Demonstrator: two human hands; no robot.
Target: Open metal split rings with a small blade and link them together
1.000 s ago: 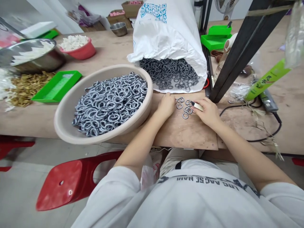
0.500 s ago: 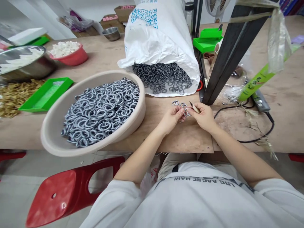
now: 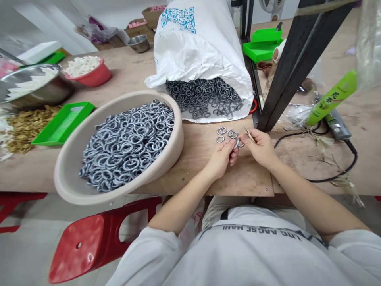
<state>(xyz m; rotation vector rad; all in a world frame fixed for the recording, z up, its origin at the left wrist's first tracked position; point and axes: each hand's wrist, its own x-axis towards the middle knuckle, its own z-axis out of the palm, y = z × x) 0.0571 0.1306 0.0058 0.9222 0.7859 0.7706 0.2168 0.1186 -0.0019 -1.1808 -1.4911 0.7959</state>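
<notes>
My left hand (image 3: 224, 156) pinches a small grey ring (image 3: 236, 143) between thumb and fingertips, just above the wooden table. Close on its right, my right hand (image 3: 259, 146) is closed around a slim, pointed knife-like tool (image 3: 249, 134), whose tip sticks up past the fingers. The thumb and fingertips of that hand come up to the ring; whether they touch it is hard to make out. Several loose grey rings (image 3: 222, 130) lie on the wood just beyond my hands. A single ring (image 3: 220, 139) lies nearest my left hand.
To the left stands a large beige basin (image 3: 61, 178) heaped with grey rings. Behind my hands an open white sack (image 3: 202, 51) spills darker rings. A black metal post (image 3: 297, 71) rises on the right, near a corded device (image 3: 337, 126). A red stool (image 3: 80, 246) stands below.
The view has shifted slightly. One more ring now lies apart on the table near my left hand. The tool in my right hand has turned, showing its thin edge.
</notes>
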